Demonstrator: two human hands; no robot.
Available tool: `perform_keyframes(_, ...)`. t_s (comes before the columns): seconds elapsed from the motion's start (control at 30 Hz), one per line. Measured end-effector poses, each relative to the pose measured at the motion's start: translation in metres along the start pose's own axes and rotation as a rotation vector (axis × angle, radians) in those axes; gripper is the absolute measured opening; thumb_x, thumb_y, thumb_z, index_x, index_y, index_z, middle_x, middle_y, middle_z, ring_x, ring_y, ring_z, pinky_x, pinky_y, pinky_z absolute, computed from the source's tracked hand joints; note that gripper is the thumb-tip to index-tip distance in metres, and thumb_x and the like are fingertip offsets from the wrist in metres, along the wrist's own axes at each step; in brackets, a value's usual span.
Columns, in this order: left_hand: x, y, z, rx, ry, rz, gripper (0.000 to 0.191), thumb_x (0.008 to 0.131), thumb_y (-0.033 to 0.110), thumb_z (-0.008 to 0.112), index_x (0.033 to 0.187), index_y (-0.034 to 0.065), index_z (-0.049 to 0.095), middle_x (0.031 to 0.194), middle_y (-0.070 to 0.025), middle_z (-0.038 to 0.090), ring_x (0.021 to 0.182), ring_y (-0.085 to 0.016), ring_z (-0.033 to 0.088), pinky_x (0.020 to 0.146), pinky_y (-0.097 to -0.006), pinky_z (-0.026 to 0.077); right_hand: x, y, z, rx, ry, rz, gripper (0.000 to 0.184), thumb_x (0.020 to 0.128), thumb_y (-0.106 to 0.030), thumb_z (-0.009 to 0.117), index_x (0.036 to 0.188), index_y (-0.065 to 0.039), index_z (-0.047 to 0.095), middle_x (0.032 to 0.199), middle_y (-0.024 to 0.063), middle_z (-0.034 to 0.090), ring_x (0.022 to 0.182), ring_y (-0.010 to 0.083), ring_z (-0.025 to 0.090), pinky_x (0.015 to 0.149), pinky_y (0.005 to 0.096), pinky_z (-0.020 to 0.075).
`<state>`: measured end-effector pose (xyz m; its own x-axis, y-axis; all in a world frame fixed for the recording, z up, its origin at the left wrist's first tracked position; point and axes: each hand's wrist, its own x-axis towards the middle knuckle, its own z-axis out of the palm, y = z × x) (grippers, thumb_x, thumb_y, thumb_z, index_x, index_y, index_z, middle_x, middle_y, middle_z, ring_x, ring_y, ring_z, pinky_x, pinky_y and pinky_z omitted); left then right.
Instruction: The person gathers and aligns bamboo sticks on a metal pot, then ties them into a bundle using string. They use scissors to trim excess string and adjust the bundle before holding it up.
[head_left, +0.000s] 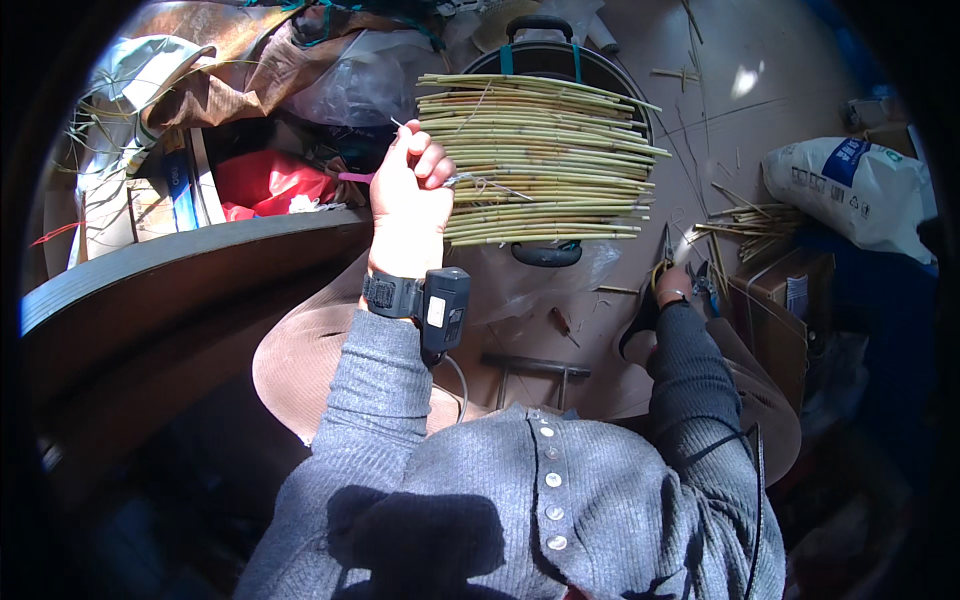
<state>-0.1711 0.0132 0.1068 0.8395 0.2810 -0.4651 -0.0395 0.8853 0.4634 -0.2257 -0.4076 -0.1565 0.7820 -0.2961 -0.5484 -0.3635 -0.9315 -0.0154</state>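
A mat of slender green-yellow reed stalks (547, 157), laid side by side, rests across a dark round pan (630, 97) with black handles. My left hand (412, 176) is at the mat's left edge, fingers curled on a thin white string (480, 181). One end of that string pokes up past the thumb, and loose strands trail onto the stalks. Low at the right, my right hand (673, 282) is closed at the handles of a pair of scissors (666, 244), blades pointing away; its fingers are mostly hidden. Pruning shears (703, 281) lie just right of it.
Cut stalk pieces (761, 225) lie beside a white plastic pack (847, 195) and a cardboard box (780, 315). A small screwdriver (561, 322) is on the floor. A curved board edge (187, 244) runs at left, with a red bag (270, 184) and clear plastic (360, 75) beyond.
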Motion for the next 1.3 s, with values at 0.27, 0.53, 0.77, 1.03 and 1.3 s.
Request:
perform_keyframes(0.27, -0.072, -0.010, 0.029, -0.162, -0.211, -0.264, 0.018, 0.103, 0.018, 0.042, 0.103, 0.0040, 0.052, 0.062, 0.0046, 0.037, 0.046, -0.007, 0.029, 0.043, -0.0221, 0.024, -0.185, -0.136, -0.157, 1.385, -1.395, -0.359, 0.043, 0.100, -0.036, 0.049, 0.113, 0.005, 0.056, 0.103, 0.0162, 0.067, 0.093, 0.0243, 0.067, 0.081, 0.0361, 0.0548)
perform_keyframes(0.53, -0.199, -0.013, -0.034, 0.016, -0.224, -0.433, 0.020, 0.102, 0.021, 0.044, 0.101, 0.0036, 0.054, 0.064, 0.0041, 0.033, 0.047, -0.007, 0.029, 0.043, -0.0215, 0.024, -0.258, -0.166, -0.145, 2.087, -0.995, -0.112, 0.026, 0.102, -0.014, 0.043, 0.110, 0.007, 0.054, 0.092, 0.0125, 0.063, 0.081, 0.0189, 0.065, 0.088, 0.0446, 0.0553)
perform_keyframes(0.77, -0.234, 0.007, -0.072, 0.008, -0.126, -0.332, 0.017, 0.100, 0.019, 0.049, 0.100, 0.0051, 0.058, 0.067, 0.0004, 0.046, 0.061, -0.013, 0.045, 0.060, -0.0293, 0.043, -0.291, -0.114, -0.173, 1.821, -0.778, -0.474, 0.020, 0.099, -0.021, 0.052, 0.112, -0.008, 0.060, 0.096, 0.0007, 0.068, 0.092, 0.0114, 0.064, 0.080, 0.0292, 0.0492)
perform_keyframes(1.03, -0.241, 0.002, -0.058, 0.131, -0.256, -0.265, 0.011, 0.096, 0.015, 0.054, 0.099, 0.0042, 0.057, 0.066, 0.0008, 0.046, 0.065, -0.015, 0.049, 0.070, -0.0350, 0.049, -0.300, -0.081, -0.212, 1.847, -0.484, -0.582, 0.019, 0.098, -0.019, 0.054, 0.110, -0.005, 0.060, 0.093, 0.0027, 0.067, 0.089, 0.0138, 0.066, 0.059, 0.0193, 0.0435)
perform_keyframes(1.3, -0.226, -0.005, -0.045, 0.136, -0.504, -0.294, 0.014, 0.096, 0.015, 0.055, 0.105, 0.0055, 0.060, 0.091, -0.0073, 0.067, 0.104, -0.025, 0.061, 0.102, -0.0464, 0.042, -0.269, -0.067, -0.221, 1.943, -0.437, -0.599, 0.018, 0.099, -0.016, 0.052, 0.107, 0.000, 0.058, 0.089, 0.0050, 0.065, 0.083, 0.0157, 0.067, 0.067, 0.0253, 0.0547)
